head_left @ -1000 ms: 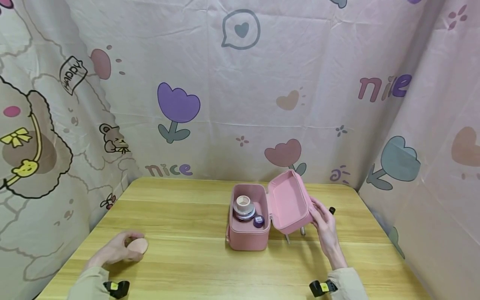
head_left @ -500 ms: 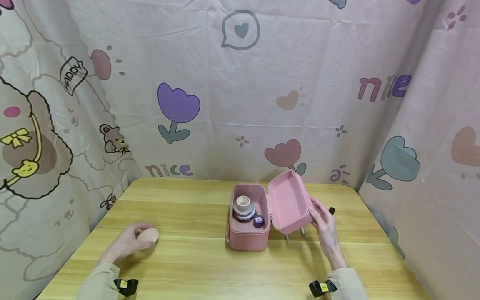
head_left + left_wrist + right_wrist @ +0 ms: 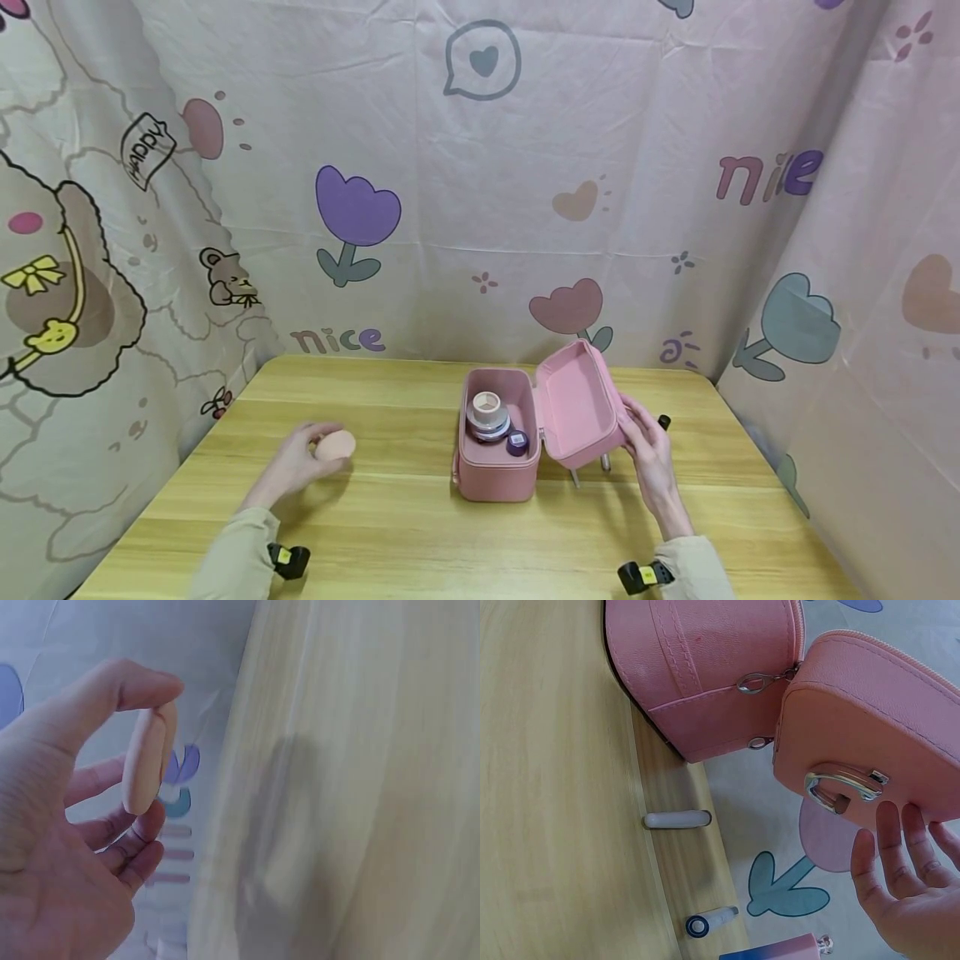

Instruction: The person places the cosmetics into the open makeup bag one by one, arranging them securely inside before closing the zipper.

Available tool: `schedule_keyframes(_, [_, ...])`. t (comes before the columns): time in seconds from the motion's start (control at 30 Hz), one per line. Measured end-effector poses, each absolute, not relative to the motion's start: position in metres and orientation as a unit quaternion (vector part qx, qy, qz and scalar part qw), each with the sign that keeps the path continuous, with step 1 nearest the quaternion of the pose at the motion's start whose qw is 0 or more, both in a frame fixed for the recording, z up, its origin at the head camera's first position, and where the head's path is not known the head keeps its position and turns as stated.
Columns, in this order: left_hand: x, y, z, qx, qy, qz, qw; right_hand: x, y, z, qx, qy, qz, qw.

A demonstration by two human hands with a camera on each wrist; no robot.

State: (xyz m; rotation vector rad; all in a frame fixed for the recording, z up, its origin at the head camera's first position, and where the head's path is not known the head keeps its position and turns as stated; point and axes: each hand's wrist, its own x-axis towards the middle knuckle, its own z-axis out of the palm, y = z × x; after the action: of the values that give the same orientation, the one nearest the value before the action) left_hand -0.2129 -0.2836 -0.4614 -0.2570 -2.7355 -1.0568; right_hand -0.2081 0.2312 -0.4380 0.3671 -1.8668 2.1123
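A: What does the left hand have?
B: One peach disc, pinched between thumb and fingers above the bench, at nine o'clock from the one pink case and well apart from it.
A: Which way does it point?
B: Taking twelve as away from the person, a round face tilts up towards six. In the left wrist view it shows edge-on, long axis running about one to seven.
A: And the case?
B: Long axis twelve to six, its single lid open towards three. Inside, one stack of round containers, with one dark purple pot between four and five o'clock from it.
A: The right hand?
B: Fingers slightly spread, tips on the lid's outside; whether the thumb pinches, I can't tell. Its wrist view shows two pale tubes on the bench.
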Motion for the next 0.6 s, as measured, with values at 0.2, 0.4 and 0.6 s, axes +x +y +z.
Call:
schedule_keyframes(0.2, [-0.223,-0.263,-0.455,-0.1,-0.919,-0.366,0.107,-0.208,0.231,-0.438,0.131,-0.647,0.736,0.151])
schedule_keyframes(0.4, [-0.231,-0.24,-0.448,-0.12,-0.913,-0.373,0.115,-0.209,0.232,-0.438,0.132,-0.648,0.734,0.151])
schedule_keyframes(0.6, [-0.241,-0.22,-0.445,-0.14,-0.905,-0.383,0.121,-0.208,0.232,-0.438,0.13,-0.649,0.734,0.15])
